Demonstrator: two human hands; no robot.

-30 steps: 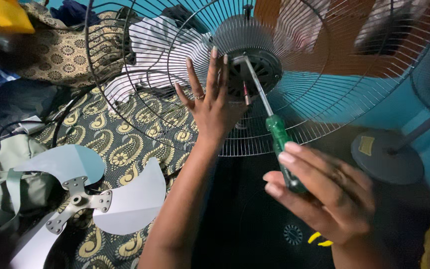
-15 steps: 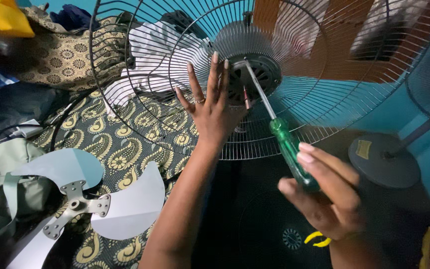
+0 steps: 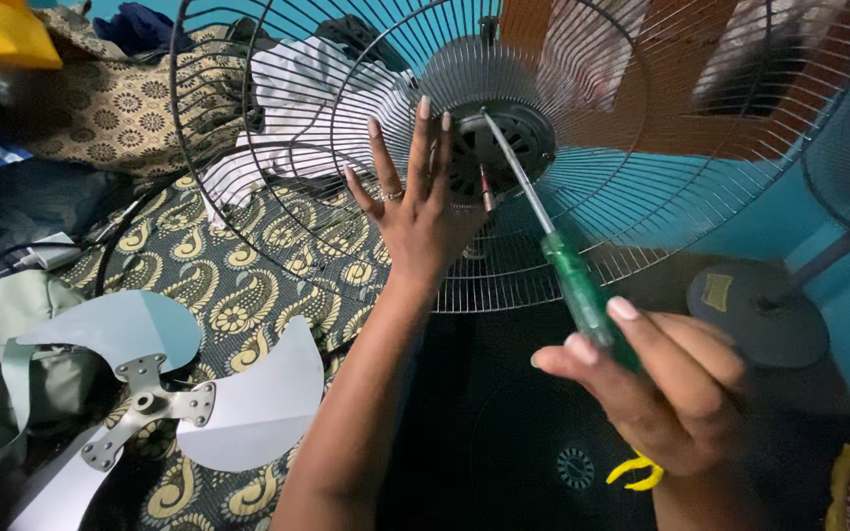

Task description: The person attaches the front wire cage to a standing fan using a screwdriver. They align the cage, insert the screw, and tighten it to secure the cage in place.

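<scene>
My left hand lies flat, fingers spread, against the wire fan guard, just left of its dark round motor hub. My right hand grips a screwdriver by its green handle. The steel shaft runs up and to the left, and its tip rests on the hub. A small red-tipped piece sticks out beside my left fingers at the hub.
A loose grey fan blade set with a metal centre lies at lower left on the paisley cloth. A round fan base sits to the right. Clothes, bags and a cable crowd the left side. Something yellow lies under my right wrist.
My right hand has shifted down and right along the green handle and turned, while the shaft tip stays on the hub. My left hand has not moved on the guard.
</scene>
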